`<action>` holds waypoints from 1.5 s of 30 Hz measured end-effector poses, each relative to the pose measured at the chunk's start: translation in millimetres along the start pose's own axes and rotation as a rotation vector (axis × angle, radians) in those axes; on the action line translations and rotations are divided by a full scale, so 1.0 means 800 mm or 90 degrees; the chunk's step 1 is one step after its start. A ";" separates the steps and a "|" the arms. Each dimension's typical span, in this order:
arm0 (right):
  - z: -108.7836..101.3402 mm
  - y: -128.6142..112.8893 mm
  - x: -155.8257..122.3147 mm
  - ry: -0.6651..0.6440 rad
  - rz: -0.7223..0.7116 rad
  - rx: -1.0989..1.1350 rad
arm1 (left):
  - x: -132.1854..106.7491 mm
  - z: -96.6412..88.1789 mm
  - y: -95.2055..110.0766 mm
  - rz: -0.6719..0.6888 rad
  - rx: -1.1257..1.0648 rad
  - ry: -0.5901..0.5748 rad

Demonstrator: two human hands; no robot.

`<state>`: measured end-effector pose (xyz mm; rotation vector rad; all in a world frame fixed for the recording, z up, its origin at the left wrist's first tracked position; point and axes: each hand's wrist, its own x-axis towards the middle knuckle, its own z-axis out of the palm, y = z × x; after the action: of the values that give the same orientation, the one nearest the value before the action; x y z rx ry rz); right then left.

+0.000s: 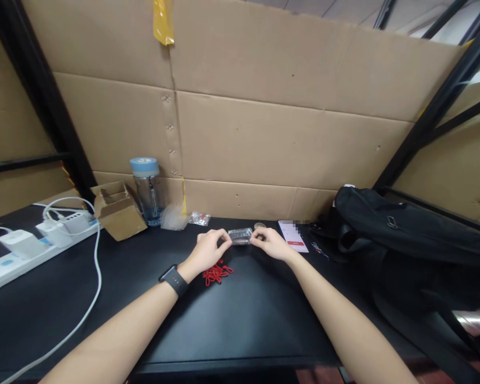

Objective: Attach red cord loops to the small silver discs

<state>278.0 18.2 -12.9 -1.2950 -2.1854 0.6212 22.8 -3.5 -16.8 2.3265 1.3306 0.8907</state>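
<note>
The small clear plastic packet (240,236) sits at the centre of the black tabletop (240,320), toward its far edge, held between 2 hands; whether it rests on the surface or is lifted slightly cannot be determined. The left hand (208,249) pinches the packet's left end with thumb and fingertips closed on it, and the right hand (270,242) pinches the right end in the same manner. The contents of the packet are too small to identify. A black wrist-worn smartwatch (174,279) sits on the left wrist. A loose pile of small red parts (216,273) lies on the tabletop just below the left hand, near the wrist. A white card-like item with a red band (293,236) lies just right of the right hand. Behind the left hand, against the brown cardboard back wall (288,144), lie crumpled clear plastic bags (176,217), with a clear water bottle with a blue lid (148,192) and an open brown cardboard box (118,210) to their left. A white power strip with plugged adapters (24,250) occupies the left end. A black backpack (404,224) occupies the right end.
</note>
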 end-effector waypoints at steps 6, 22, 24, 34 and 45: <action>0.021 -0.011 0.005 0.026 0.046 -0.052 | 0.004 0.006 -0.005 -0.135 -0.055 0.028; 0.043 -0.023 -0.010 0.017 -0.159 -0.240 | 0.001 0.019 -0.008 0.007 0.248 0.010; 0.047 -0.020 -0.008 0.019 -0.129 -0.215 | 0.000 0.018 -0.009 0.008 0.252 0.000; 0.049 -0.027 0.016 0.079 0.035 -0.052 | 0.010 0.012 -0.030 -0.067 0.181 0.022; 0.058 -0.022 0.024 0.058 -0.076 -0.254 | 0.015 0.010 -0.043 -0.085 0.207 0.006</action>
<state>229.0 21.6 -33.2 -1.3391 -2.3651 0.0769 9.5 24.6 -37.5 2.4296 1.7233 0.6876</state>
